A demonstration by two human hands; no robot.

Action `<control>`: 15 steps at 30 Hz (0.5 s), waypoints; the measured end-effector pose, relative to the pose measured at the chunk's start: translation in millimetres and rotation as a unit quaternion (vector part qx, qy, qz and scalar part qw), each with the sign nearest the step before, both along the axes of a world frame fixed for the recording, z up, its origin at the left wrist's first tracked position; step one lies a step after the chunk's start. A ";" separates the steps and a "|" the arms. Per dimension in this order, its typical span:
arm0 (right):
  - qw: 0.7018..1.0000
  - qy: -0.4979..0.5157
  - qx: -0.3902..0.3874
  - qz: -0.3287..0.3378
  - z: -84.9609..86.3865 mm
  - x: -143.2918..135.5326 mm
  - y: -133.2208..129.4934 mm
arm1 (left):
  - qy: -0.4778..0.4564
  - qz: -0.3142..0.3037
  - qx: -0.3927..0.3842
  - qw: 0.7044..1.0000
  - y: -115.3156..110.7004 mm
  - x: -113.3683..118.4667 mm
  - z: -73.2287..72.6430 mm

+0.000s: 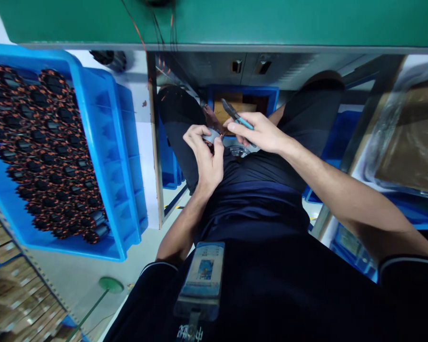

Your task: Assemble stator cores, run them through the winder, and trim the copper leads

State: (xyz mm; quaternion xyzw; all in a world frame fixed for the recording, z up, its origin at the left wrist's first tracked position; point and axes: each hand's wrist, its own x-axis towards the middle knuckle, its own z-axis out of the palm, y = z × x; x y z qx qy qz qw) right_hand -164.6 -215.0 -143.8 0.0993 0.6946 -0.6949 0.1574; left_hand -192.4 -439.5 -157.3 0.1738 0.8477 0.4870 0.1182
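Note:
My left hand (207,156) is closed around a small motor stator (211,136), a grey ring with orange copper windings, held above my lap. My right hand (260,132) grips blue-handled pliers (231,112) whose dark jaws point up and to the left, away from the stator. The thumb and fingertips of that hand are pinched together close beside the stator's wire ends. Whether they hold a wire is too small to tell.
A blue crate (92,156) of many similar stators stands at the left. One stator (110,60) lies beside it. Above runs the green worktop (271,23), with loose wires at its edge. Below my hands is a blue bin (274,95); a plastic-wrapped carton (413,137) sits at the right.

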 end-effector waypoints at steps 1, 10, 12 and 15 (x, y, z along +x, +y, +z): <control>0.999 0.014 -0.039 -0.005 6.7 1.3 -4.3 | 0.043 0.008 0.020 0.999 -0.1 1.8 9.3; 0.978 0.195 -0.077 0.011 68.2 32.6 -1.8 | -0.159 0.011 0.311 0.937 4.0 11.6 83.4; 0.971 0.236 -0.043 0.021 79.3 40.9 4.2 | -0.304 -0.003 0.344 0.888 5.1 13.8 98.1; 0.959 0.281 0.005 0.038 94.1 50.9 7.2 | -0.431 -0.041 0.339 0.835 5.6 17.2 115.9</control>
